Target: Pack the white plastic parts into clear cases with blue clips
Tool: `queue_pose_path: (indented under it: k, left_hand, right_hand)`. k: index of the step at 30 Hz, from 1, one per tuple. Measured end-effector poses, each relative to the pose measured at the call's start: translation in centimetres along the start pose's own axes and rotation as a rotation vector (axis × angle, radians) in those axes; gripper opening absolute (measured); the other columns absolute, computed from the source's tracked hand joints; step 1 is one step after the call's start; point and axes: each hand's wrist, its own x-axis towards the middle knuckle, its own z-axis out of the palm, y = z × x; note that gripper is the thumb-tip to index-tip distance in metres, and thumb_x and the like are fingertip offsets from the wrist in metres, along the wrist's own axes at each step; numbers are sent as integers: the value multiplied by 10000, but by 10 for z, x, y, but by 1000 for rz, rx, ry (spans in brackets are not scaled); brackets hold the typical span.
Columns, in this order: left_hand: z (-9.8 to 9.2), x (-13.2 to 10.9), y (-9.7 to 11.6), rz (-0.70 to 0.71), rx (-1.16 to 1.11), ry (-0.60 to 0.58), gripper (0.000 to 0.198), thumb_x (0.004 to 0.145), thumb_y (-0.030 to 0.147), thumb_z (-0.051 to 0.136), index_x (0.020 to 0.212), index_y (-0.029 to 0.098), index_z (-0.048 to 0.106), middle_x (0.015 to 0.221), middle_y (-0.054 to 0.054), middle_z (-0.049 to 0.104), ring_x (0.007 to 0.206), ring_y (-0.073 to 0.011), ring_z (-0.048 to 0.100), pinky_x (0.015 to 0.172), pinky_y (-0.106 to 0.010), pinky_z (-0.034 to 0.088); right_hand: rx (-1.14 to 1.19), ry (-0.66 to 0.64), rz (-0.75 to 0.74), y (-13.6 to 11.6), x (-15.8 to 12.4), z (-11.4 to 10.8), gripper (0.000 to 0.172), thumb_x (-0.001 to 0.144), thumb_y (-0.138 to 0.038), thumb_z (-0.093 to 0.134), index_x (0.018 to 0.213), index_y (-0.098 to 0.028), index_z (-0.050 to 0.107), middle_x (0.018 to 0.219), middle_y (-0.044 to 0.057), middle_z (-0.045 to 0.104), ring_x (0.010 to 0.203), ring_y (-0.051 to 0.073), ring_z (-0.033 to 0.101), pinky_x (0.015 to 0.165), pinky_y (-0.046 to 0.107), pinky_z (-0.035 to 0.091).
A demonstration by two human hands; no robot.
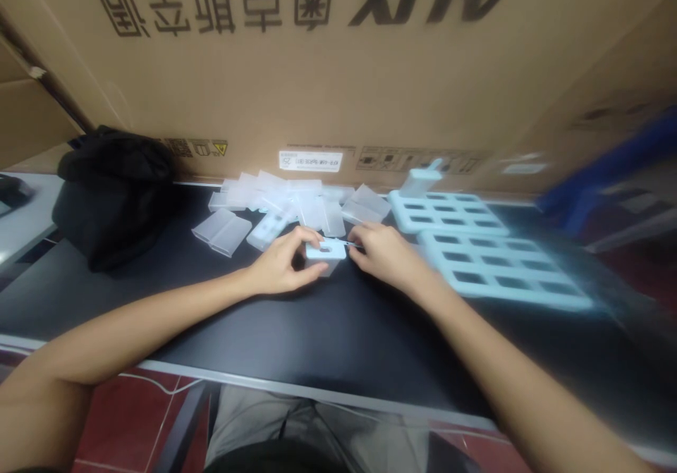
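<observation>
My left hand (290, 260) grips a translucent popsicle mold (319, 268) with a light-blue cap (326, 250) that has an oval hole, thumb on the near side and fingers on the far side. At the cap's right edge, my right hand (381, 251) pinches a thin light-blue piece (350, 243), mostly hidden by the fingers. Just behind both hands lies a pile of translucent mold cups (312, 209). Among them is a light-blue capped piece (269, 228).
Two light-blue slotted trays (449, 213) lie at the right; a mold with a stick handle (422, 179) stands in the farther one. A black bag (113, 194) sits at the left. Behind the black table (296, 339) rises a large cardboard box (328, 85).
</observation>
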Motion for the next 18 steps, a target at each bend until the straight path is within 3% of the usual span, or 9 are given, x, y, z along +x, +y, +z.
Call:
queue_pose_path:
  k: [7, 12, 18]
  left_hand:
    - [1, -3, -4, -78, 63, -71, 392, 933, 427, 710, 1196, 262, 470, 1199, -87, 654, 930, -194, 692, 743, -332, 570]
    - [0, -3, -3, -82, 96, -91, 410, 935, 431, 700, 1214, 266, 449, 1119, -54, 661, 764, -155, 660, 692, -318, 546]
    - [1, -5, -7, -121, 133, -104, 465, 928, 463, 708, 1256, 263, 448, 1075, -48, 670, 740, -162, 650, 681, -321, 541]
  right_hand:
    - [-21, -3, -54, -4, 0, -2, 185, 982, -164, 524, 951, -148, 706, 984, 112, 717, 879, 234, 687, 808, 353, 494]
    - [74, -22, 1, -7, -2, -5, 103, 934, -181, 561, 886, -193, 652, 956, 76, 715, 827, 210, 669, 725, 316, 455]
    - [235, -6, -77, -2, -5, -19, 96, 935, -173, 523, 859, -216, 564, 842, 53, 697, 745, 195, 647, 698, 309, 451]
